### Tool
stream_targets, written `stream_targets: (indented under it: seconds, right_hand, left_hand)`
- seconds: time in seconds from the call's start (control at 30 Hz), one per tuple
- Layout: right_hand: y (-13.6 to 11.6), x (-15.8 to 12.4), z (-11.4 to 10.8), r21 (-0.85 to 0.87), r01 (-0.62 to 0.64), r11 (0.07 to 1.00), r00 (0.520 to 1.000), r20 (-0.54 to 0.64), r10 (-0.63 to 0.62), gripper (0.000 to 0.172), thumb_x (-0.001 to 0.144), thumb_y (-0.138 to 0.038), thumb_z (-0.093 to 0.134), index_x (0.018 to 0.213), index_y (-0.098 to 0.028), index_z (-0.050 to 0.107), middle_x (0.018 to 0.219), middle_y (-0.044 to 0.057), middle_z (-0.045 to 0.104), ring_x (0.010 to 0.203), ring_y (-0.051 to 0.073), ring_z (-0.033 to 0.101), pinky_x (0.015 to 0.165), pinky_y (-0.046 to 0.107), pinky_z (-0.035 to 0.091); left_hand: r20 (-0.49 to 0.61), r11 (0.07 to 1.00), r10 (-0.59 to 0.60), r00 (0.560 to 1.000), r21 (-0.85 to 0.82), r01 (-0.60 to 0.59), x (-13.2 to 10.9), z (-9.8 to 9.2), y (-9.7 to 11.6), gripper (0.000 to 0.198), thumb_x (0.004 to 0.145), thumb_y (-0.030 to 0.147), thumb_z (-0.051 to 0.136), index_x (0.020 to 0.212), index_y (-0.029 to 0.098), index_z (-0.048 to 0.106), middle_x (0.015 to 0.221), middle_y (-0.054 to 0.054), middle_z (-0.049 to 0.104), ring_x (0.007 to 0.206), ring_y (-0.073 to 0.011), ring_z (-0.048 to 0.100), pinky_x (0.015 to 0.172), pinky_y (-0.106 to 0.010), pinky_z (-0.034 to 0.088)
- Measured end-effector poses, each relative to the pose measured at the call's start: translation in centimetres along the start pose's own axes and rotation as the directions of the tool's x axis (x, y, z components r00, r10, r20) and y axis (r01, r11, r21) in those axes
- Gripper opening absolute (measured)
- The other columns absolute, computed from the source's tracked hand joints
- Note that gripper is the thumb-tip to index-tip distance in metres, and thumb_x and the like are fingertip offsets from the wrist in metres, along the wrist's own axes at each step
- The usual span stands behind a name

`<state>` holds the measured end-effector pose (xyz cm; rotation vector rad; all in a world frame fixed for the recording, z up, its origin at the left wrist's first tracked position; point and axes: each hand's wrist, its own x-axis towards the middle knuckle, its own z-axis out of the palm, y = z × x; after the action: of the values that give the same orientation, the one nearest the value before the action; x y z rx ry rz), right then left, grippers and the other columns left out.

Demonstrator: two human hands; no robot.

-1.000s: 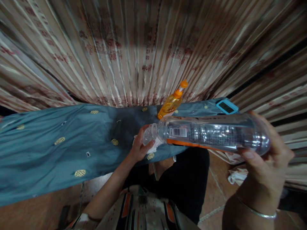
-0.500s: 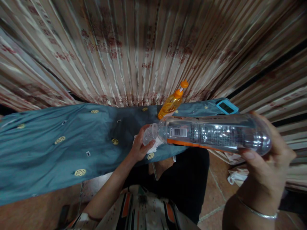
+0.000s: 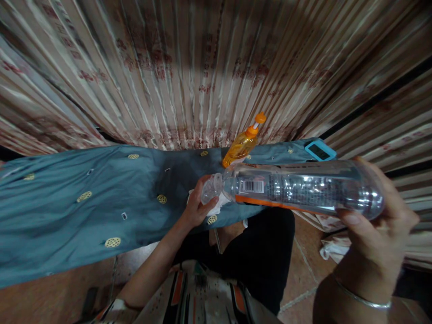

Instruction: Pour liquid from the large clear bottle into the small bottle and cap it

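My right hand (image 3: 381, 225) is closed round the base of a large clear plastic bottle (image 3: 303, 186) with a barcode and an orange band on its label. The bottle lies almost level in the air, its neck pointing left. At its mouth is a small clear plastic container (image 3: 212, 188), gripped by the fingers of my left hand (image 3: 197, 204). Whether the mouth touches the container or goes into it, I cannot tell. A white tissue-like piece (image 3: 221, 203) shows beneath the container. Just behind stands an orange pump bottle (image 3: 241, 146) of yellow liquid, its orange pump head raised.
A teal cloth with pineapple prints (image 3: 135, 193) covers the long narrow surface. At its right end rests a light-blue device with a dark screen (image 3: 320, 150). A pleated curtain (image 3: 189, 81) hangs close behind. My dark-trousered leg (image 3: 266, 252) is below, over a tiled floor (image 3: 300, 279).
The large bottle and my right hand have shifted very slightly to the right. My left hand and the small container look almost still.
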<state>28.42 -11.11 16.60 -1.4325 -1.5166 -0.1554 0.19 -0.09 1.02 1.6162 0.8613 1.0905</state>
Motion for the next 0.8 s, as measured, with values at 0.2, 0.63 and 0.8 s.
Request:
stream_targets:
  seconds: [0.2, 0.63, 0.8]
  right_hand:
    - [0.25, -0.14, 0.05, 0.03, 0.019, 0.999, 1.0, -0.02, -0.019, 0.065, 0.072, -0.055, 0.073, 0.133, -0.036, 0.062, 0.127, 0.0, 0.067, 0.115, 0.037, 0.062, 0.105, 0.058, 0.047]
    - [0.33, 0.07, 0.16, 0.046, 0.057, 0.997, 0.998, -0.013, -0.056, 0.07, 0.069, -0.055, 0.077, 0.133, -0.03, 0.062, 0.127, 0.004, 0.067, 0.113, 0.032, 0.064, 0.104, 0.053, 0.047]
    - [0.35, -0.1, 0.14, 0.044, 0.048, 0.998, 0.999, -0.015, -0.047, 0.068, 0.071, -0.051, 0.077, 0.133, -0.029, 0.062, 0.127, 0.003, 0.067, 0.113, 0.029, 0.064, 0.105, 0.047, 0.047]
  left_hand:
    - [0.009, 1.0, -0.008, 1.0, 0.011, 0.008, -0.01, 0.05, -0.25, 0.059, 0.085, 0.041, 0.064, 0.135, 0.019, 0.043, 0.13, -0.01, 0.062, 0.118, -0.0273, 0.06, 0.103, -0.041, 0.047]
    - [0.007, 1.0, -0.011, 1.0, -0.003, 0.011, 0.01, 0.03, -0.13, 0.058, 0.085, 0.041, 0.064, 0.135, 0.019, 0.042, 0.131, -0.011, 0.061, 0.118, -0.028, 0.06, 0.104, -0.042, 0.045]
    - [0.008, 1.0, 0.003, 1.0, -0.009, -0.003, 0.07, 0.03, -0.04, 0.057, 0.085, 0.04, 0.064, 0.134, 0.018, 0.044, 0.128, -0.011, 0.062, 0.116, -0.0283, 0.06, 0.103, -0.042, 0.046]
